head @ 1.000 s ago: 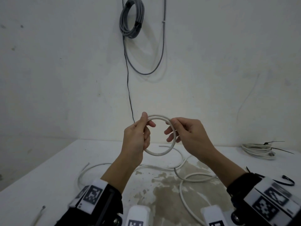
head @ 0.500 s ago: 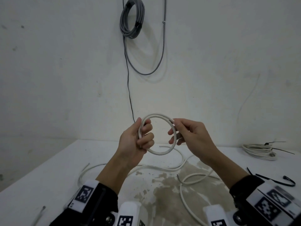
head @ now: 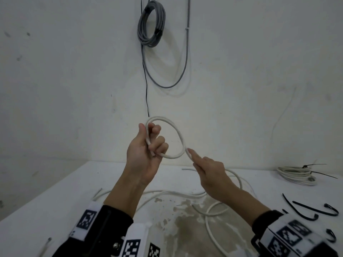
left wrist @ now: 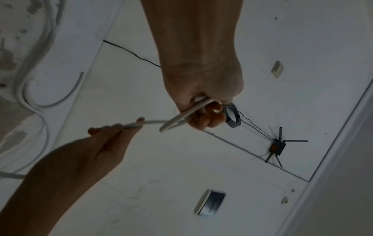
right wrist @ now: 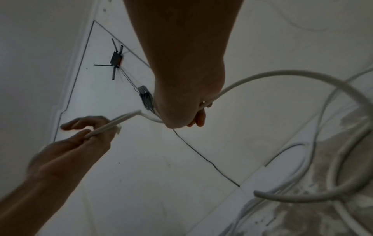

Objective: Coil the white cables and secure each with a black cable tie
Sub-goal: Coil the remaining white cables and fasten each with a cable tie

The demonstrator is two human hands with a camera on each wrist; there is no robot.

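My left hand (head: 147,143) is raised in front of the wall, fingers curled round one side of a small loop of white cable (head: 171,156). In the left wrist view the left hand (left wrist: 201,111) grips the doubled cable (left wrist: 177,119). My right hand (head: 207,169) sits lower right of the loop and pinches the cable where it leaves the loop. From the right hand (right wrist: 187,111) the cable (right wrist: 282,75) curves down to the table. Several black cable ties (head: 315,212) lie at the right.
A coiled white cable (head: 297,175) bound with a black tie lies at the table's (head: 46,201) far right. Loose white cable (head: 167,192) winds over the stained middle. A grey cable coil (head: 151,26) hangs on the wall above.
My left hand has lifted slightly with the loop in its curled fingers. My right hand has dropped from the loop's right side to the strand below it.
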